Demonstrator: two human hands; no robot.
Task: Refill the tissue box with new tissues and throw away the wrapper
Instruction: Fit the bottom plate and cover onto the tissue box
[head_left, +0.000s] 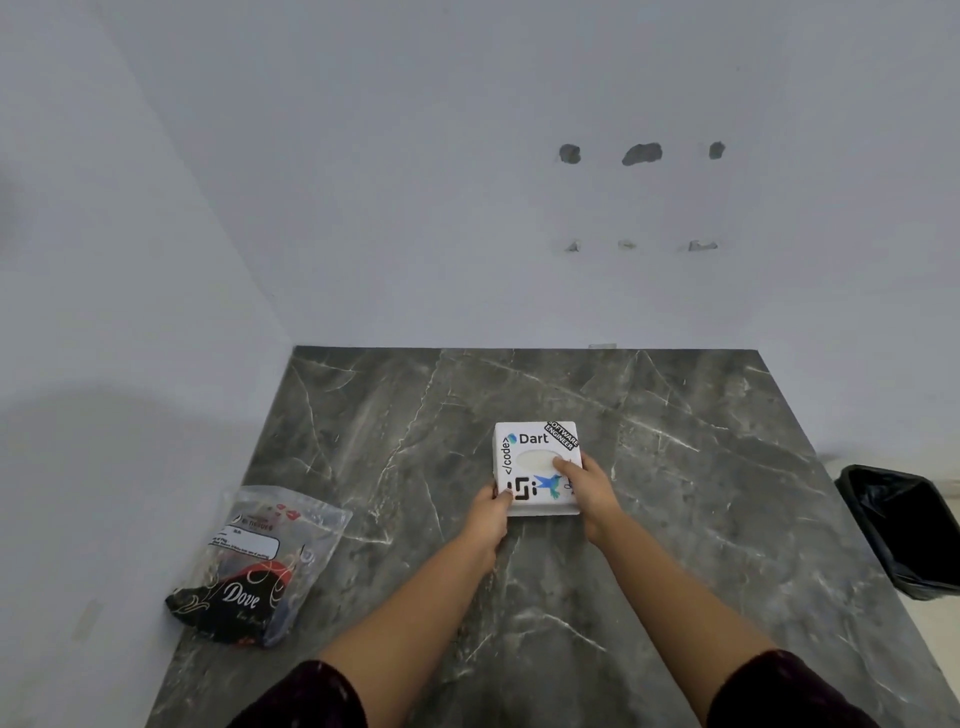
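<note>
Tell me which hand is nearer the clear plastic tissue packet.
Left. The left hand grips the white stickered tissue box, nearer the packet; the right hand is farther.

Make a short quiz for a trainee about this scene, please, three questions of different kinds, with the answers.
1. True or false: both hands touch the tissue box.
2. Which side of the table has the bin? A) the person's left B) the person's right C) the far edge
3. Fill in: the tissue pack lies near the table's ____ edge, touched by no hand.

Key
1. True: the left hand grips the near left corner; the right hand lies on top, fingers at the oval opening.
2. B: it stands beside the table, lined with a black bag.
3. Left.
</note>
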